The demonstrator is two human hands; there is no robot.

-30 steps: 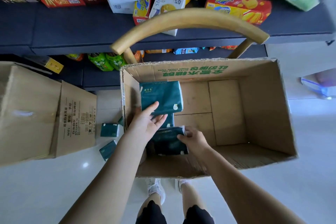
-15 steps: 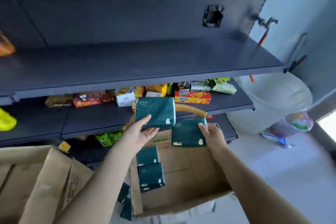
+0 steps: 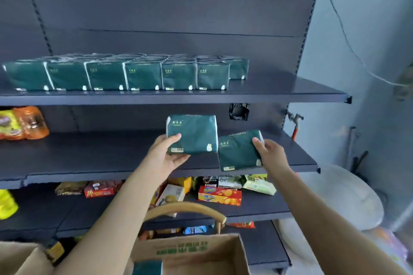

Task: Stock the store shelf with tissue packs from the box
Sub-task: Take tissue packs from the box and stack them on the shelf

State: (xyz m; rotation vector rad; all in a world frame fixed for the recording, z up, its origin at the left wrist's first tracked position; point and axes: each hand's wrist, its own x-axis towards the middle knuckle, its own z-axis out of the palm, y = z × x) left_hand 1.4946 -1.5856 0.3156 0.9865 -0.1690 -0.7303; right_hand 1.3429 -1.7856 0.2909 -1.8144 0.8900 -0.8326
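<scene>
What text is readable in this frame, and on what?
Nothing is sharp enough to quote.
Gold characters on the upper pack, in the left hand: blurred.
Gold characters and a line along the top edge of the lower pack, in the right hand: blurred.
Gold marks on the shelf packs: too small.
Green print on the cardboard box: blurred.
Logo on the red snack box: unreadable.

Mostly matt, bit of shine
Tissue packs [image 3: 111, 75] upper left: glossy plastic film. Shelf [image 3: 279, 94]: matt dark metal. Cardboard box [image 3: 190, 250] at bottom: dull, papery. Chair back [image 3: 185, 209]: smooth wood.
</scene>
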